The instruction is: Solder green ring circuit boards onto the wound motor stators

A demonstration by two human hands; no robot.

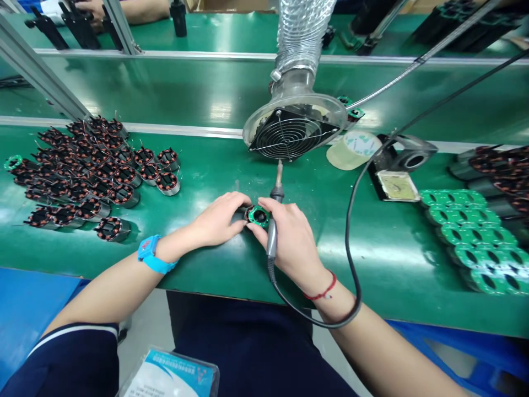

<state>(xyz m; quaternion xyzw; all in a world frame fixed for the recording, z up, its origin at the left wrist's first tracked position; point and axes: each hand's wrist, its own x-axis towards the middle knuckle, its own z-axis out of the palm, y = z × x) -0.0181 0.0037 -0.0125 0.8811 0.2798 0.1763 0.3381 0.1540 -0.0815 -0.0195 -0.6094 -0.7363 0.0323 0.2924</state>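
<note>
A motor stator with a round green circuit board (259,216) on its end lies on the bench between my hands. My left hand (221,219) is closed around its left side, thumb and fingers pinching it. My right hand (289,234) grips a soldering iron (272,234), whose tip points away from me, toward the fan. The thumb and forefinger of that same hand also touch the board's right edge. Part of the stator is hidden by my fingers.
Many wound stators (111,176) stand at the left. Ahead hangs a fume extractor (287,138) on a foil duct. To the right are a tape roll (353,150), a soldering iron stand (399,184) and green circuit board panels (475,237). A co-worker's hand (93,11) shows beyond.
</note>
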